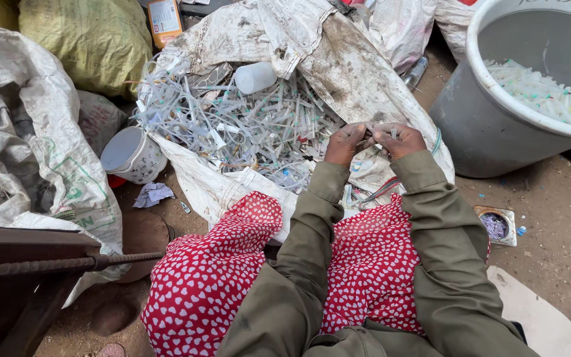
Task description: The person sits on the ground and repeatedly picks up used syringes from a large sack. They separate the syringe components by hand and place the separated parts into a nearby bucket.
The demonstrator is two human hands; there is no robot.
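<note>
Red heart-patterned skirt (219, 277) lies nearest, and beyond it the left hand (345, 142) and right hand (398, 139) pinch one thin syringe (373, 131) between them, lying left-right, over the far syringe pile (246, 125) on a sack (351, 66).

1 grey tub (470, 125), 1 white bucket (133, 155), 1 white bottle (254, 77), approx. 5 sacks, syringes (246, 125) uncountable.
</note>
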